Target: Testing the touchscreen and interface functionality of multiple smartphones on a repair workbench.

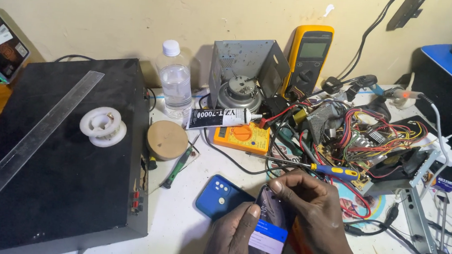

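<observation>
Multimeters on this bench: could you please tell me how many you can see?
2. A large yellow multimeter leans upright against the wall, and a small orange multimeter lies flat beneath the glue tube. The wire tangle could hide more.

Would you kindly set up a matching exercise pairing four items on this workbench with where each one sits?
Items:
1. white plastic spool
2. tall yellow multimeter
3. clear plastic water bottle
4. lit smartphone

Places:
A. leaning against the wall
B. held in both hands
C. on the black box, beside the metal ruler
D. standing between the black box and the grey metal housing

Pairs: 1-C, 2-A, 3-D, 4-B
</observation>
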